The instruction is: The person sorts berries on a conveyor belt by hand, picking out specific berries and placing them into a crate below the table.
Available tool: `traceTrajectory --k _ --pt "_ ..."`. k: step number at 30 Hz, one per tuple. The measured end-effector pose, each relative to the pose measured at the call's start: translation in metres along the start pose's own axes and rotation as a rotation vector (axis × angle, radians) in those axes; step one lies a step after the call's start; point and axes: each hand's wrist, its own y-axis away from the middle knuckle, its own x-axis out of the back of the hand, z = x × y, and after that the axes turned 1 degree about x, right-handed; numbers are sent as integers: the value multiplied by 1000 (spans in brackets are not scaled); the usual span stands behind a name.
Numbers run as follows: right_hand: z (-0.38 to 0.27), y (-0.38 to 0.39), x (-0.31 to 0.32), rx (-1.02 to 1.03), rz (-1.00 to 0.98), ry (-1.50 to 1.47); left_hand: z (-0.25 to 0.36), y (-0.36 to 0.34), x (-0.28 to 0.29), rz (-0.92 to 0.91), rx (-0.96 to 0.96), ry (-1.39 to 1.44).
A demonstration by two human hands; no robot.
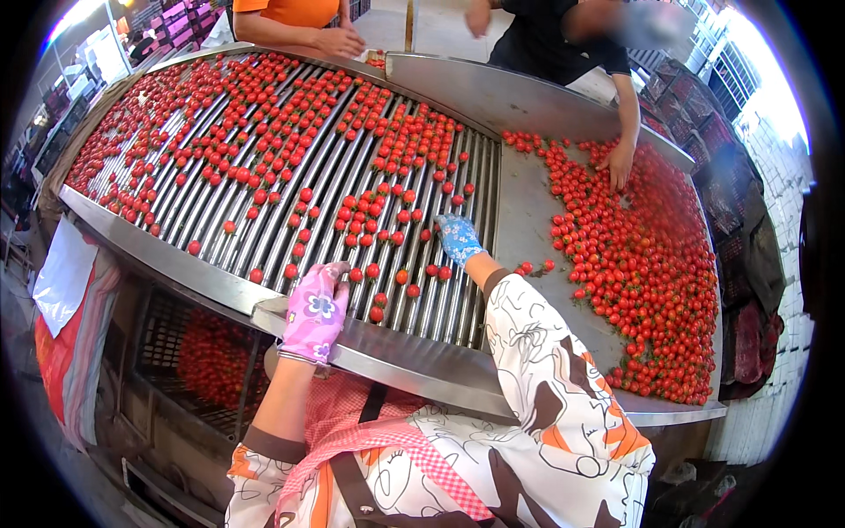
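Small red tomatoes (376, 211) lie in loose groups on a bed of shiny metal rollers (414, 310). My left hand (315, 312), in a pink flowered glove, is at the near metal rim with its fingers reaching toward the rollers; a few tomatoes are close by. In a blue flowered glove, my right hand (459, 239) hovers over or touches the rollers nearer their right end. Its fingers point left and away from me, beside single tomatoes. I see nothing held in either hand, though the undersides of both are hidden.
Right of the rollers, a metal tray (526, 218) carries a large heap of tomatoes (638, 273). Across it, a co-worker's bare hand (620, 165) reaches into the heap. Another person in an orange top (295, 19) stands at the far side. Below left sits a dark crate (161, 341) containing tomatoes.
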Motion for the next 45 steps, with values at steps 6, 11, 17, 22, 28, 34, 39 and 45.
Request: traceTrajectory --k 6,11,17,22,28,34,39,45 --pt "-77 7 20 -77 -61 -765 12 -1 2 -99 91 49" --pt "-182 51 67 -34 -514 -1398 15 4 3 -200 -7 58" --pt "-175 66 106 32 -603 -1195 17 10 11 45 157 365" --pt "-126 110 135 -20 -505 -796 -4 69 53 307 631 1034" --pt "-38 193 147 -258 -515 -528 -161 154 85 668 864 1362" --pt "-24 205 146 -222 -671 -246 -174 129 125 836 1004 748" --pt "-23 203 147 -150 -472 -489 -96 54 67 528 373 120" --pt "-25 195 143 -111 -566 -358 -29 23 8 181 -71 -306"
